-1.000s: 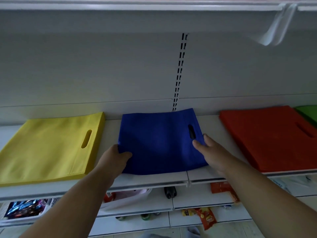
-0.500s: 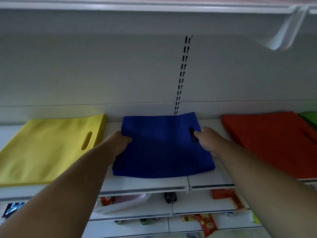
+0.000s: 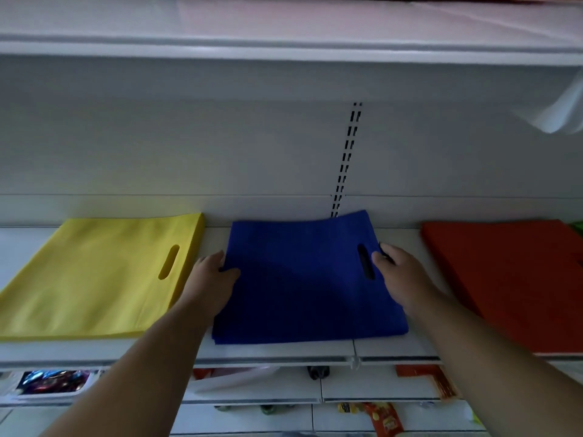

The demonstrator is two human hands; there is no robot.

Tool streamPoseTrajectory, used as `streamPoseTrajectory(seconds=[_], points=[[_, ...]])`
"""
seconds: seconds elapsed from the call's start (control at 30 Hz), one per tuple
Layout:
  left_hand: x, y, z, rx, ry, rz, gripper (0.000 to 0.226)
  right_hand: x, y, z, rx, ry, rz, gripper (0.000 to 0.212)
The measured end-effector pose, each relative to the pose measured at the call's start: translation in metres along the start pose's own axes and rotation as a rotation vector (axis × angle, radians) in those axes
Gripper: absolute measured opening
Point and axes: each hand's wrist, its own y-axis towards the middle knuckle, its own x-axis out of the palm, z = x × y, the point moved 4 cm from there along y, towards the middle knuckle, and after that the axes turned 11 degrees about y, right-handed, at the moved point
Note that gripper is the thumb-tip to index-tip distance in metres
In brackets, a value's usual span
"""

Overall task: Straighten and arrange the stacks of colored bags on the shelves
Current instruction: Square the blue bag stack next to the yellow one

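A stack of blue bags (image 3: 299,279) lies flat in the middle of the white shelf (image 3: 284,353), its far edge against the back wall. My left hand (image 3: 211,282) grips the stack's left edge, thumb on top. My right hand (image 3: 400,275) holds the right edge beside the cut-out handle slot, thumb on top and fingers curled round the side. To the left lies a stack of yellow bags (image 3: 94,275); to the right a stack of orange-red bags (image 3: 511,279). A sliver of green bags (image 3: 578,227) shows at the far right edge.
A second white shelf (image 3: 284,48) hangs overhead, with a loose plastic strip (image 3: 555,115) drooping at its right end. A slotted upright (image 3: 345,162) runs down the back wall. Lower shelves hold snack packets (image 3: 383,419) and a tray of wrapped items (image 3: 53,381).
Both hands have slid farther back along the blue stack's sides and pushed it toward the back wall. The stack's front edge now sits well behind the shelf lip.
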Motion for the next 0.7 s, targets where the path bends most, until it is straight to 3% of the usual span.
streamPoseTrajectory(seconds=[0.13, 0.23, 0.57, 0.7], points=[[0.003, -0.012, -0.009, -0.078, -0.362, -0.077, 0.045, -0.007, -0.019, 0.011, -0.001, 0.113, 0.023, 0.05], [0.003, -0.012, -0.013, -0.057, -0.474, -0.088, 0.051, -0.006, -0.025, 0.01, 0.0, 0.109, 0.014, 0.054], [0.002, -0.016, -0.02, -0.08, -0.568, -0.104, 0.052, -0.001, -0.029, 0.004, -0.041, 0.088, -0.02, 0.055], [0.004, -0.024, -0.022, -0.094, -0.554, -0.041, 0.064, -0.009, -0.031, 0.003, -0.074, 0.121, -0.03, 0.049]])
